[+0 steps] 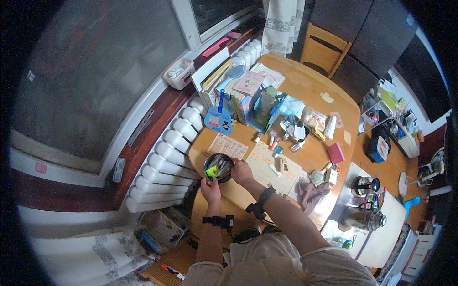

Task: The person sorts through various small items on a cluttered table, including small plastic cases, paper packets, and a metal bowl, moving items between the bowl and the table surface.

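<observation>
A round dark metal tin point(229, 175) with a shiny inside is at the near left edge of the wooden table point(304, 71). My left hand point(211, 191) is at its near side, fingers closed on a small yellow-green packet point(212, 172) that lies over the tin's opening. On the right side, my right hand point(242, 172) grips the rim of the tin. Clear plastic and other small things lie inside, too small to name. Just beyond the tin is a printed sheet point(229, 144). To the right lies a larger patterned sheet point(264, 171) with small bottles on it.
Books point(247, 84), hairbrushes, a blue fly swatter point(219, 119) and a second open container point(298, 130) stand farther back. At right are a pink box point(335, 153), a brown cloth point(313, 193) and a metal kettle point(361, 217). A white radiator point(161, 168) borders the table's left side.
</observation>
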